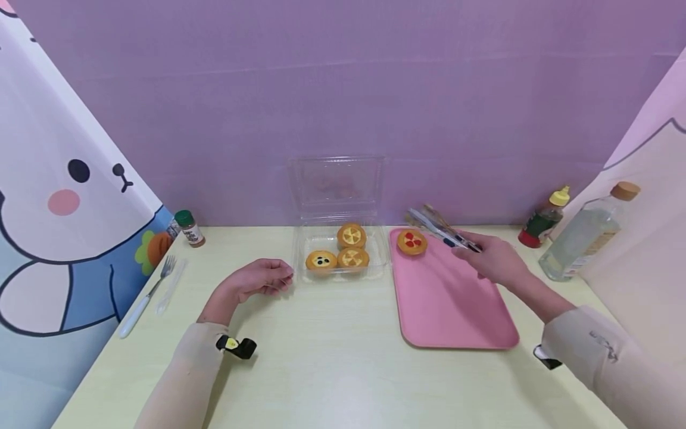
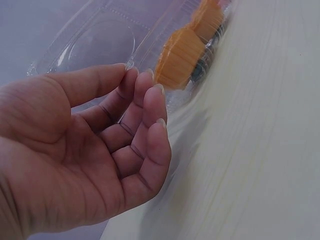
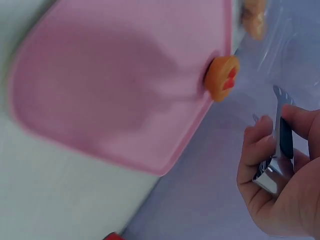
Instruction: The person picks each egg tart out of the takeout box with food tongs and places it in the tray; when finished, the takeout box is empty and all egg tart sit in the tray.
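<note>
My left hand (image 1: 262, 277) pinches the near left edge of a clear plastic clamshell box (image 1: 316, 239) between thumb and forefinger, other fingers curled below. Its lid (image 1: 340, 190) stands raised at the back. Inside lie two tarts with pale cross-patterned tops, one behind (image 1: 351, 236) the other (image 1: 353, 258), and a tart with dark berries (image 1: 321, 260). My right hand (image 1: 495, 260) grips metal tongs (image 1: 436, 226) with dark handles; their tips are parted, holding nothing. Under the tips, a red-topped tart (image 1: 412, 242) sits in the far left corner of a pink tray (image 1: 450, 304).
A sauce bottle with a yellow cap (image 1: 543, 217) and a clear bottle with a brown cap (image 1: 586, 232) stand right of the tray. On the left are a green-lidded spice jar (image 1: 190, 228), a fork (image 1: 147, 298) and a transparent utensil (image 1: 171, 287). A purple cloth (image 1: 343, 89) hangs behind.
</note>
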